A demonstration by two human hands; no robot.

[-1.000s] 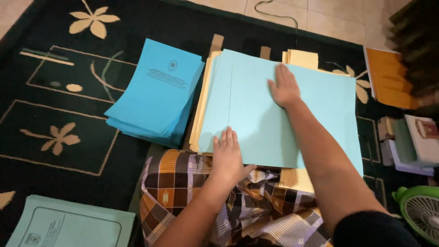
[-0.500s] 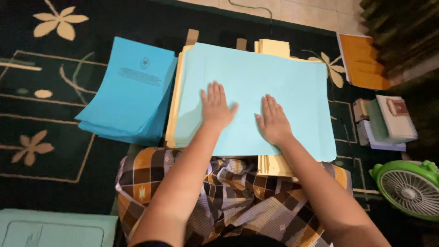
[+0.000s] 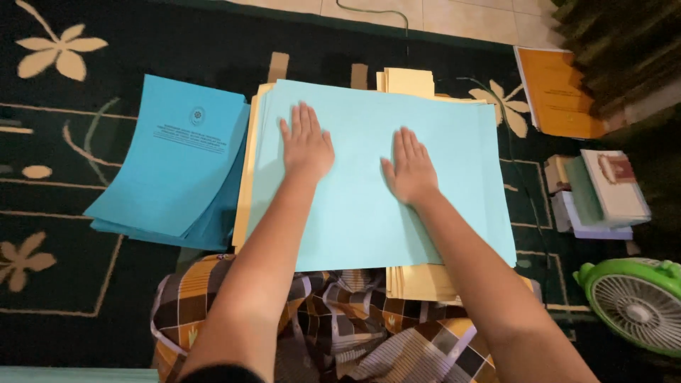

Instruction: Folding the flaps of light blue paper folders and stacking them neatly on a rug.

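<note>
A large pale blue sheet (image 3: 355, 213) was laid flat on top of a stack of yellow folders (image 3: 415, 280), which rested on a dark green carpet (image 3: 64, 284) patterned with cream flowers. The long axis of the sheet ran from left to right across the view, with its far edge turned slightly away to the right, so that the sheet sat a little askew on the stack. Its near edge lay just beyond a checked cloth (image 3: 319, 333) in brown, orange and white, over which both forearms were stretched.

The left hand (image 3: 306, 145) was pressed palm down on the left half of the sheet, fully opened, the fingers straight and close together and pointed away from the body. The right hand (image 3: 410, 169) was laid flat in the same way on the middle of the sheet, a little nearer the body, the thumb spread inward. Nothing was grasped by either hand; only the surface of the sheet was touched.

Just beside the stack on the left, a pile of darker blue booklets (image 3: 174, 167) was fanned out. To the right were seen an orange booklet (image 3: 557, 92), a small heap of books (image 3: 599, 195) and a green fan (image 3: 635, 301).
</note>
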